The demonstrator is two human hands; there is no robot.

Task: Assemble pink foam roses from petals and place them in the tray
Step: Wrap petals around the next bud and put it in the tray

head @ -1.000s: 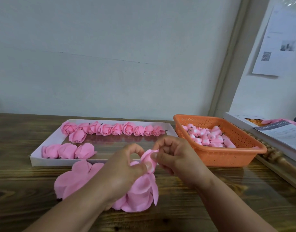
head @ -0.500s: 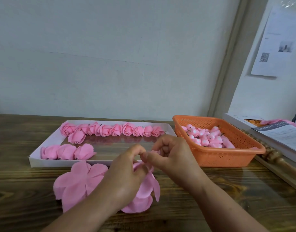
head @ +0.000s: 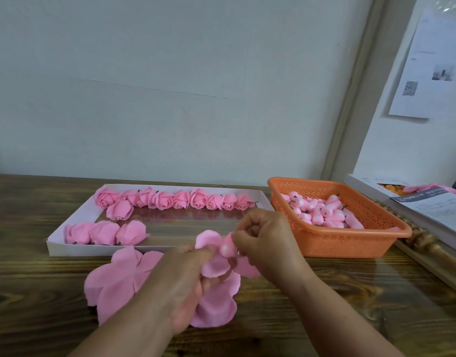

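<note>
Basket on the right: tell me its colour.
Orange, with perforated walls; the basket shows in the head view.

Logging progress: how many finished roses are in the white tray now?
13: nine along the back wall, one just before them at the left, three along the front left. None seem hidden.

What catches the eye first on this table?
Two hands, left hand and right hand, meet at the centre, pinching pink foam petals around a bud. Behind them a white tray holds rows of finished roses, and an orange basket of buds sits at right.

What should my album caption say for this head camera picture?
Two hands wrap pink petals around a rosebud.
</note>
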